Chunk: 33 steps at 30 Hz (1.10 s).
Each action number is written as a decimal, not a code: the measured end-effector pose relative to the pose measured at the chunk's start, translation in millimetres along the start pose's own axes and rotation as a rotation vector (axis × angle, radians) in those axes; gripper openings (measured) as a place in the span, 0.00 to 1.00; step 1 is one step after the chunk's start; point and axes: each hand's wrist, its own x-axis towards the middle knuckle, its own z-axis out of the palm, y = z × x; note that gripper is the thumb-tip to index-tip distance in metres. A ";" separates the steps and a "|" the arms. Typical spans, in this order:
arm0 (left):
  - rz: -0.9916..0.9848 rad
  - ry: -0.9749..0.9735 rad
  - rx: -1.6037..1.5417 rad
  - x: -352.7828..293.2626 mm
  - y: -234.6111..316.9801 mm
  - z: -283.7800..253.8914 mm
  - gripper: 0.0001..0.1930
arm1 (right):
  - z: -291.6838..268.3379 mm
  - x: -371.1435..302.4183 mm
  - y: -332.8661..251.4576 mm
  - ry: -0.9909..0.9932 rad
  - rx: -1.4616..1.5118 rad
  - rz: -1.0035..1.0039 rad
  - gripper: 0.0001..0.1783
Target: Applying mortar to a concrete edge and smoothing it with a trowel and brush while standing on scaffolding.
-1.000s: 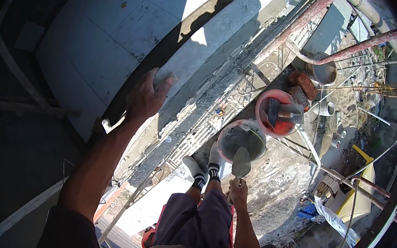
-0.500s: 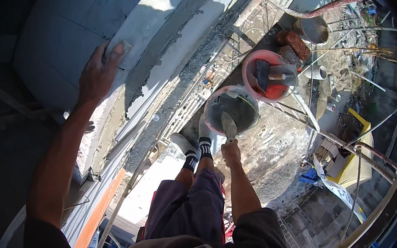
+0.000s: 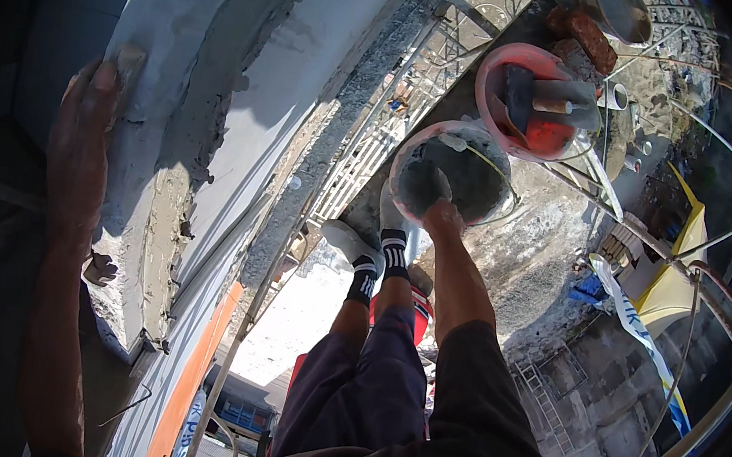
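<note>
My left hand point(image 3: 83, 134) is at the outer edge of a pale plastered ledge point(image 3: 147, 110), fingers closed. At its fingertips shows a small greyish block-like piece point(image 3: 130, 64); how it is held cannot be made out. My right hand point(image 3: 443, 218) grips a trowel, its handle hidden in the fist. The grey trowel blade point(image 3: 427, 181) dips into a bucket point(image 3: 404, 153) of grey mortar. Just beyond stands a red bucket point(image 3: 488, 70) holding a dark flat tool with a light handle point(image 3: 553, 105). A strip of wet mortar point(image 3: 170, 204) runs along the ledge.
My feet stand on a narrow dark scaffold plank point(image 3: 356, 218) beside the wall. Red bricks point(image 3: 590, 41) and another bucket point(image 3: 619, 11) are farther along it. Scaffold poles point(image 3: 648, 240) cross on the right, with ground far below. A yellow sheet point(image 3: 674, 266) hangs there.
My right hand has moved forward, and the trowel blade sits deeper in the mortar bucket. The view has shifted, so my left hand appears farther left, still at the ledge.
</note>
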 end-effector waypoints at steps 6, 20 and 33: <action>0.003 -0.015 -0.018 1.2 -1.5 2.4 0.32 | -42.9 -3.2 32.9 -0.300 0.098 -0.186 0.22; 0.048 -0.015 0.155 -2.0 5.5 2.3 0.34 | -89.5 -104.7 109.9 -0.297 0.250 -0.422 0.29; 0.009 -0.029 0.109 -3.5 3.0 -0.5 0.42 | -136.5 -211.9 73.1 -0.258 0.245 -0.616 0.30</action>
